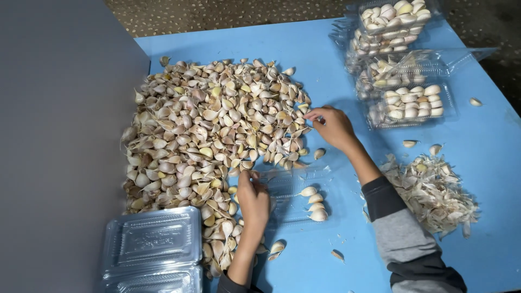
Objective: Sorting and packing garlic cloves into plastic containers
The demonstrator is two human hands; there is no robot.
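A big heap of unpeeled garlic cloves (211, 135) covers the left half of a blue table (325, 49). My left hand (253, 199) rests at the heap's lower right edge, fingers curled on cloves there. My right hand (330, 125) reaches to the heap's right edge, fingertips pinching at a clove. Between the hands lies an open clear plastic container (296, 187) with a few cloves inside.
Filled clear containers of cloves (404, 92) stand at the back right. A pile of dry garlic skins (434, 190) lies right of my right forearm. Stacked empty clear containers (152, 249) sit at the front left. A grey wall (59, 146) borders the table's left.
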